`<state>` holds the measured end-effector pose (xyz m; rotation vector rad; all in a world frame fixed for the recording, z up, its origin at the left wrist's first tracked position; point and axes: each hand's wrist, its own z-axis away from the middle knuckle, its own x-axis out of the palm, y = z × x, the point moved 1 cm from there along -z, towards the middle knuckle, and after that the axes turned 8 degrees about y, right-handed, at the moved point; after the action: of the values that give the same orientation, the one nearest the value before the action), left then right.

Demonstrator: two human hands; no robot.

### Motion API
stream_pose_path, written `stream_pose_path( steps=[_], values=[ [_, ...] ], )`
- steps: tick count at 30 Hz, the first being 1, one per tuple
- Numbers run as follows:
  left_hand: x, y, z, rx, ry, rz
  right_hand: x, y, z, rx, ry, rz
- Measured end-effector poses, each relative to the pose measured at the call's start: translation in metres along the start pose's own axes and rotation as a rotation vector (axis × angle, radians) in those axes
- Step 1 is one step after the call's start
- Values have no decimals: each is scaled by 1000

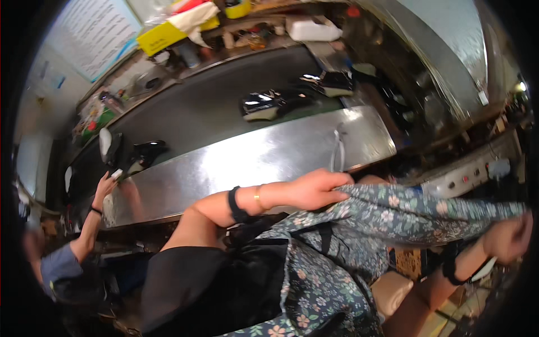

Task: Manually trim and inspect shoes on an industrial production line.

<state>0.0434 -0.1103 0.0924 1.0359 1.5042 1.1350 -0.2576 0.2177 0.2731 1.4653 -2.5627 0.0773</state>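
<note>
A dark apron-like floral cloth is stretched between my two hands in front of my body. My left hand is closed on its upper edge, above the near edge of the metal table. My right hand, blurred at the far right of the view, is closed on the other end. From there the cloth hangs down over my lap and the black clothing I wear. A black strap shows among its folds. Black bands circle both my wrists, and a thin gold bracelet is on the left one.
A shiny steel ledge runs along a dark belt bearing several glossy black shoe-like pieces. At left, a co-worker's hand holds a small white object. A yellow box stands on the back shelf; a control panel is at right.
</note>
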Motion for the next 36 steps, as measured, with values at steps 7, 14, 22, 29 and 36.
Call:
stream_pose_path(
  steps=[7,14,22,29,36],
  values=[
    [28,-102,31,2,71,-937,86,-76,239,-47,-1800,-23],
    [0,-131,59,-221,-170,-721,80,-177,332,9,-2206,-464],
    [-102,-188,56,-61,690,-1107,224,-214,278,226,-1761,-551],
    [-112,-210,47,-53,656,-993,350,-217,339,-30,-1441,-312],
    [-115,-207,50,-108,652,-953,397,-260,348,-169,-1612,-140]
  ],
)
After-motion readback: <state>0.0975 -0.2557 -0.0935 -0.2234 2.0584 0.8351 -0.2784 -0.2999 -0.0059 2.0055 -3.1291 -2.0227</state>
